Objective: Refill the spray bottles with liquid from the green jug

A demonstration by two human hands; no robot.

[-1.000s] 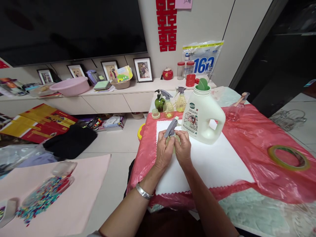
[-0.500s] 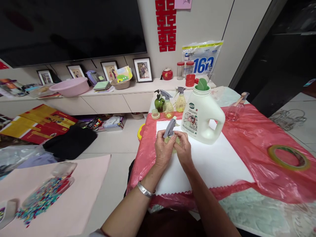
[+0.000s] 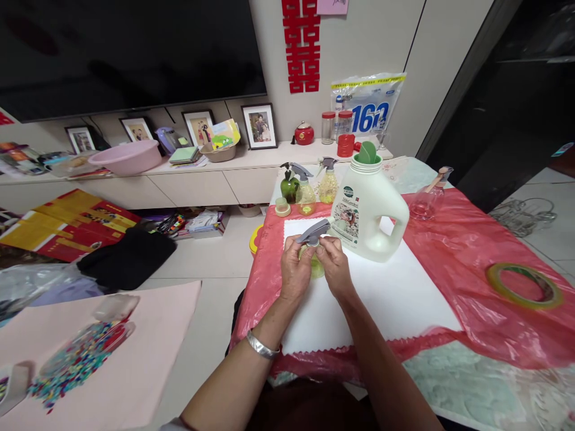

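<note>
Above the white sheet, a small spray bottle with a yellowish clear body and a grey trigger head is held between my two hands. My left hand is closed round its left side, at the neck and trigger. From the right, my right hand pinches the neck just under the head. The nozzle points right, toward a large pale-green detergent jug with a green scoop in its mouth. Behind stand two similar spray bottles and a green pump bottle.
A pale cap sits at the table's back left. On the red plastic cover are a clear pink-tinted spray bottle and a tape roll. To the left, a pink-topped table holds scattered colourful beads.
The trigger head has turned, its nozzle swinging from pointing away to pointing right. More of the bottle's body shows between my hands. The other things stay in place.
</note>
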